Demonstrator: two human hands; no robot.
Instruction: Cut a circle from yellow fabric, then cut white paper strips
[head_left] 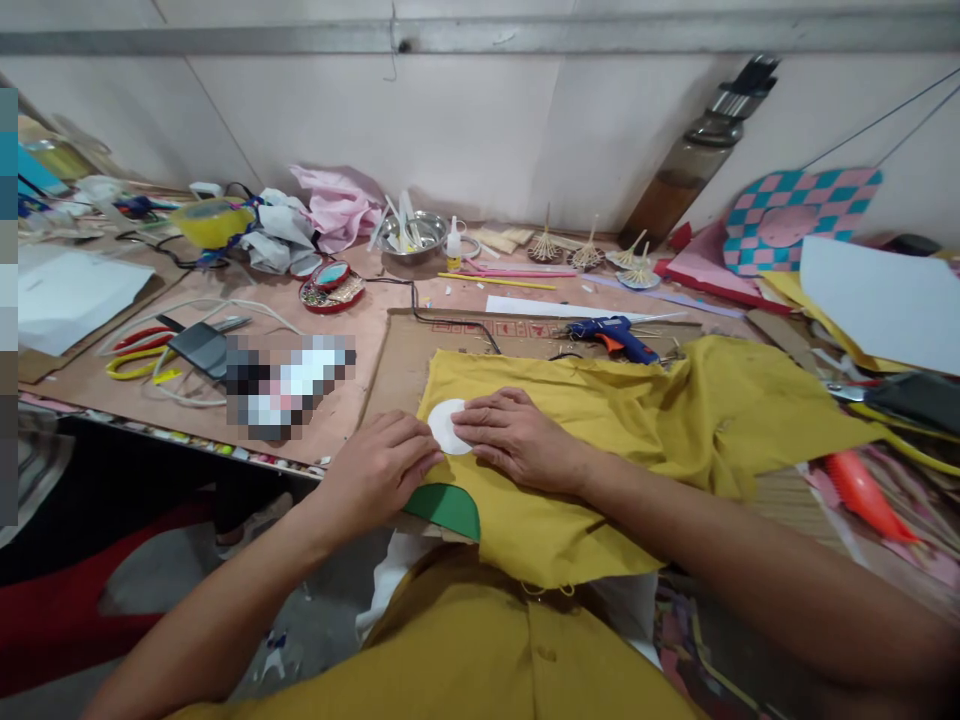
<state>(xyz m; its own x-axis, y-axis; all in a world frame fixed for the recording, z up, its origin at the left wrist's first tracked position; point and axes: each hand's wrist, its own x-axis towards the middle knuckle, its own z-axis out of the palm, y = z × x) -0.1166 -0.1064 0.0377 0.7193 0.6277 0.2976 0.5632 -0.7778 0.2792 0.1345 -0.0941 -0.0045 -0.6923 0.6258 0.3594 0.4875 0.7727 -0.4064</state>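
A white disc (448, 428) lies flat on yellow cloth (600, 400) near its left end. My right hand (517, 440) rests on the disc's right side, fingers stretched out flat. At the disc's left edge, my left hand (390, 460) is bent inward, its fingers together at the cloth's edge; the fingertips are partly hidden. Below it a green piece with a rounded corner (442, 508) sticks out beside the cloth. Underneath the cloth is a cardboard sheet (405, 350).
A blue glue gun (615, 338) lies just behind the cloth. Scissors (139, 350) and a dark flat device (199, 350) are at left. A metal bowl (412, 235), a small white bottle (454, 243) and a tall bottle (690, 160) stand along the wall. An orange-red tool (866, 495) lies at right.
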